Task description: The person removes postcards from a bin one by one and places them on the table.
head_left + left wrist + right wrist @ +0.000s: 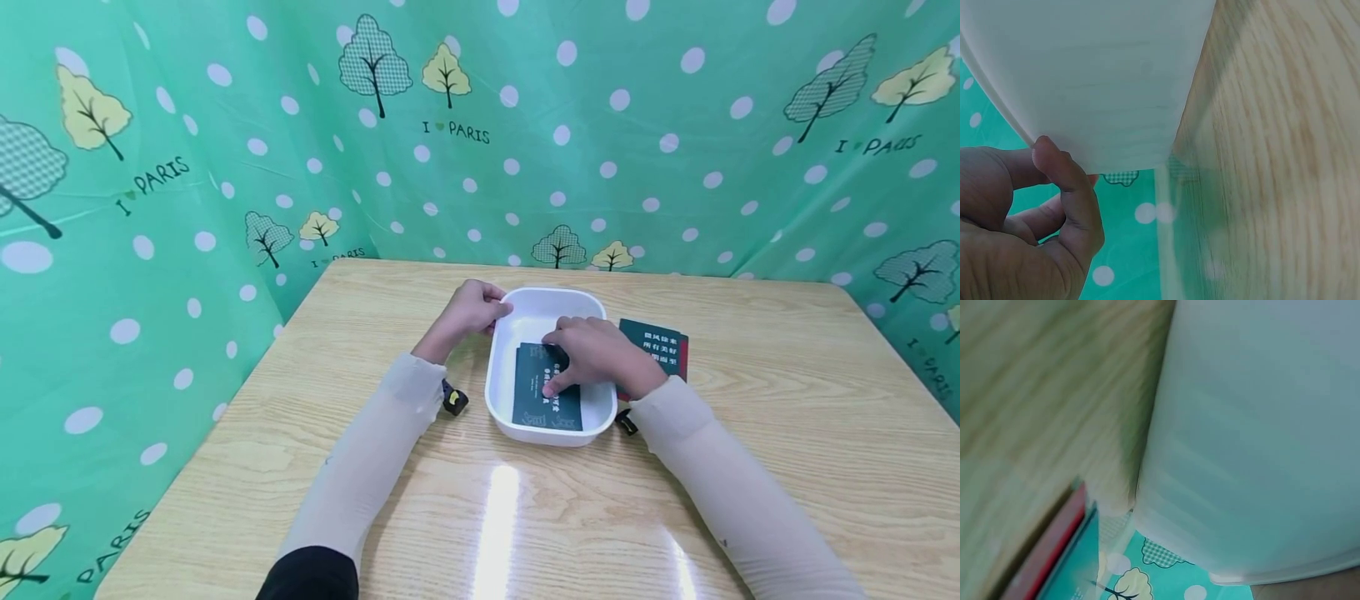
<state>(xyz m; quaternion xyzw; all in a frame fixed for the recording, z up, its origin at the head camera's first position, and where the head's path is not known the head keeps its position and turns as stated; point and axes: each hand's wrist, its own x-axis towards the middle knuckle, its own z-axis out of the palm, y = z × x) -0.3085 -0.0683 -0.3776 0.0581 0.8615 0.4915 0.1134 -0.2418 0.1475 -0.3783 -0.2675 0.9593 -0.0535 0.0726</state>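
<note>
A white plastic basin (517,432) stands on the table, with dark green cards (534,392) printed in white characters lying inside. My left hand (472,308) pinches the basin's far left rim between thumb and fingers; the left wrist view shows the thumb at the edge of its outer wall (1104,81). Reaching over the right side, my right hand (600,354) holds the top card, its thumb on the printed face and its fingers bent at the far edge. The right wrist view shows mostly the basin's outside (1254,437), and the right hand's fingers are hidden there.
Right of the basin lies another stack of dark green and red cards (654,340), partly behind my right wrist. Black straps (453,398) show by the left wrist. The wooden table (750,400) meets a green polka-dot curtain (637,167) at the back and left.
</note>
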